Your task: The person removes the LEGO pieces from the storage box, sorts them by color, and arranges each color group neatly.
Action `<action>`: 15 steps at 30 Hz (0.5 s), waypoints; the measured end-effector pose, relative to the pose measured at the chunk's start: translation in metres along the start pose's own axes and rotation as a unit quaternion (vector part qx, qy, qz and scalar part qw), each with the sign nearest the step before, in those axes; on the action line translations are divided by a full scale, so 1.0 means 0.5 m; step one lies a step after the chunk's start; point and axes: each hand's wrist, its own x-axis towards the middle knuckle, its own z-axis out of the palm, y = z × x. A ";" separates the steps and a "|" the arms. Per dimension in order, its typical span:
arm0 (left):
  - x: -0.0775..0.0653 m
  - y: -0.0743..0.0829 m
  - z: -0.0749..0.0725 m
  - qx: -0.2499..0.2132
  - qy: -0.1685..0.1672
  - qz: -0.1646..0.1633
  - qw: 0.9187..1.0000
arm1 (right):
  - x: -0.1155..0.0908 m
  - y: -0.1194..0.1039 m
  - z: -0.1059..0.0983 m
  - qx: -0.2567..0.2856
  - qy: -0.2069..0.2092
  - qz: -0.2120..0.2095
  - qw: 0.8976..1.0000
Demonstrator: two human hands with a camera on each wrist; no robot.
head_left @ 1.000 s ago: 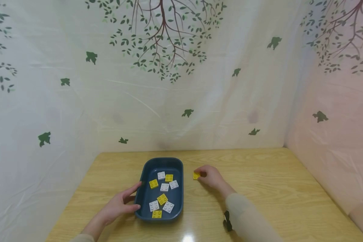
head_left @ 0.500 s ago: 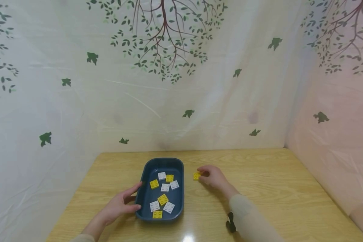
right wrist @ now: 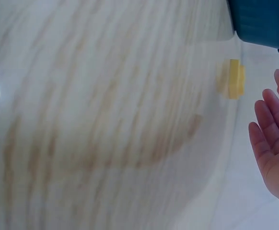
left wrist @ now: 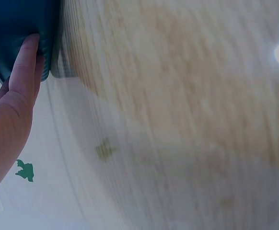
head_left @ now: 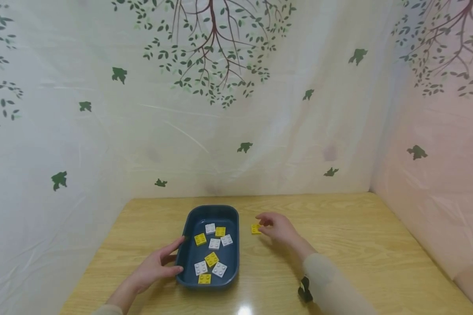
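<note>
A dark blue tray (head_left: 237, 262) sits on the wooden table, holding several yellow and white square toy bricks with studs. My left hand (head_left: 153, 269) touches the tray's left side, finger and thumb spread along the rim; in the left wrist view, its straight fingers (left wrist: 24, 67) lie against the outer wall. To the right of the tray, a single yellow brick (head_left: 255, 229) lies flat on the table. My right hand (head_left: 279, 227) hovers just beside it with thumb and fingers parted. The right wrist view shows a gap between that hand and the yellow brick (right wrist: 234, 79).
Wooden table top (head_left: 358, 253) extends to the right of the right arm. Pale curtains (head_left: 284, 131) printed with branches and green birds hang behind the table and on both sides. A small black object (head_left: 305, 289) hangs at the right sleeve.
My right thumb and fingers have let go of the yellow brick, parting and drawing slightly up and right. The brick stays in place. My left hand and the tray have not moved.
</note>
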 end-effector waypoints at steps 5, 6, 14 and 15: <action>-0.005 0.001 0.003 0.000 0.003 0.001 1.000 | -0.002 -0.007 -0.010 -0.014 -0.003 -0.045 0.999; -0.006 0.001 0.004 0.000 0.004 0.000 1.000 | -0.003 -0.009 -0.013 -0.014 -0.005 -0.050 0.999; -0.015 0.005 0.011 -0.010 0.003 0.005 1.000 | -0.011 -0.030 -0.025 -0.021 -0.008 -0.083 0.996; -0.015 0.005 0.012 -0.009 0.003 0.005 1.000 | -0.011 -0.033 -0.026 -0.023 -0.008 -0.092 0.995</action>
